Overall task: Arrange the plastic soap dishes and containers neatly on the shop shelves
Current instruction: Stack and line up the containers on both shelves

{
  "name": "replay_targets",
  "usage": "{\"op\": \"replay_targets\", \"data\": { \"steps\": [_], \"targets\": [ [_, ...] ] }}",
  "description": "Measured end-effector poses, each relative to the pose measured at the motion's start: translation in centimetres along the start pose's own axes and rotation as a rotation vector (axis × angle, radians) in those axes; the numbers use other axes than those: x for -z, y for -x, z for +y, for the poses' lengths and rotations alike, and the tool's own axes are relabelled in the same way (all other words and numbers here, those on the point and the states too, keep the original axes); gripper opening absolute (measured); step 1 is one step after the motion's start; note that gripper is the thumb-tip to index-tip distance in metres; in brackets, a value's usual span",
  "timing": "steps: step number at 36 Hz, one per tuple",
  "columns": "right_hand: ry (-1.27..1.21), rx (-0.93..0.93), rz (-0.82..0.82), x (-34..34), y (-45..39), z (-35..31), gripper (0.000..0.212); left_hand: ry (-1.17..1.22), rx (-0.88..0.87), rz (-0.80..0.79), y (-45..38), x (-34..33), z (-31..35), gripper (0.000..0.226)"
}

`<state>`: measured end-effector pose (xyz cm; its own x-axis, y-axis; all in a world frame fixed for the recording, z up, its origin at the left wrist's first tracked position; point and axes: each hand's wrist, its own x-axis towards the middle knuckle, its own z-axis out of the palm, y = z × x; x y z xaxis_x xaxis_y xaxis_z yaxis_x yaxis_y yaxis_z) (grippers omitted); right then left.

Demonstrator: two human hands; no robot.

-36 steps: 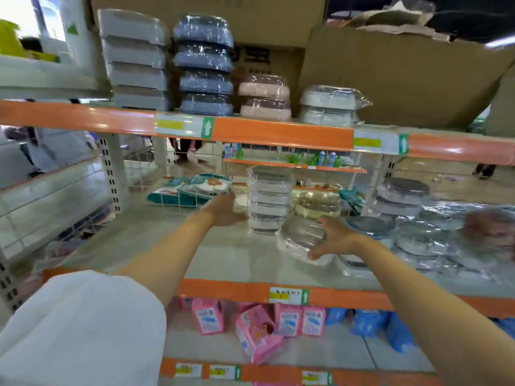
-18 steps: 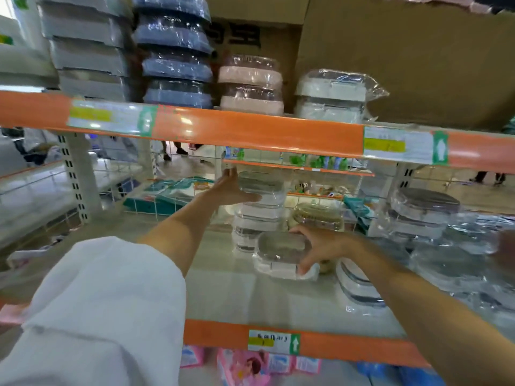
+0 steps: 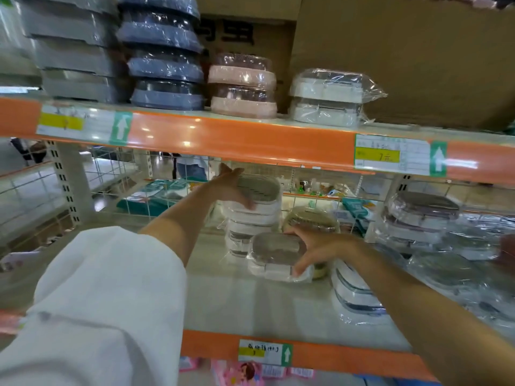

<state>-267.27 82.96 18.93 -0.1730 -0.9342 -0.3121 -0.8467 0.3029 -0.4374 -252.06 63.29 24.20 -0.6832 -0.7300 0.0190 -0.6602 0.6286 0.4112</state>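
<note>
While the white stack [image 3: 252, 215] at frame centre is being steadied by the left hand [image 3: 232, 188], whose fingers are curled round the top dish's near edge, a wrapped dish [image 3: 278, 256] is being gripped by the right hand [image 3: 320, 250] just below and right of it. Compared with a second ago, this dish is being held clear of the loose pile [image 3: 459, 263] at right and nearer the stack. By that reading, it is being readied for placing on top; the shelf [image 3: 250, 310] below is being left bare.
</note>
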Motion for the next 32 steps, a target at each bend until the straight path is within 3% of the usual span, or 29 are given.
{"op": "replay_targets", "data": {
  "steps": [2, 6, 12, 19, 24, 30, 32],
  "targets": [
    [0.008, -0.002, 0.003, 0.0, 0.1, -0.1, 0.094, -0.035, 0.0, 0.006, 0.2, 0.2, -0.2, 0.099],
    [0.022, -0.006, -0.001, -0.2, 0.7, -0.8, 0.095, -0.019, -0.034, 0.06, 1.4, 0.2, -0.7, 0.1],
    [0.004, -0.018, 0.015, -0.9, 3.3, -2.3, 0.093, 0.05, -0.113, 0.061, 5.2, 0.7, -1.7, 0.084],
    [0.0, -0.018, 0.053, -2.9, 8.0, -4.8, 0.098, 0.081, -0.114, 0.005, 12.2, 0.8, -3.6, 0.093],
    [0.067, 0.001, 0.068, -4.5, 12.3, -7.6, 0.087, 0.069, -0.075, -0.06, 17.9, 2.1, -3.9, 0.097],
    [0.062, 0.03, 0.056, -5.0, 17.0, -10.9, 0.094, 0.103, -0.058, -0.109, 24.4, 5.6, -4.3, 0.1],
    [0.069, 0.046, 0.068, -5.0, 18.6, -12.0, 0.1, 0.083, -0.078, -0.11, 26.3, 7.0, -3.8, 0.11]
  ]
}}
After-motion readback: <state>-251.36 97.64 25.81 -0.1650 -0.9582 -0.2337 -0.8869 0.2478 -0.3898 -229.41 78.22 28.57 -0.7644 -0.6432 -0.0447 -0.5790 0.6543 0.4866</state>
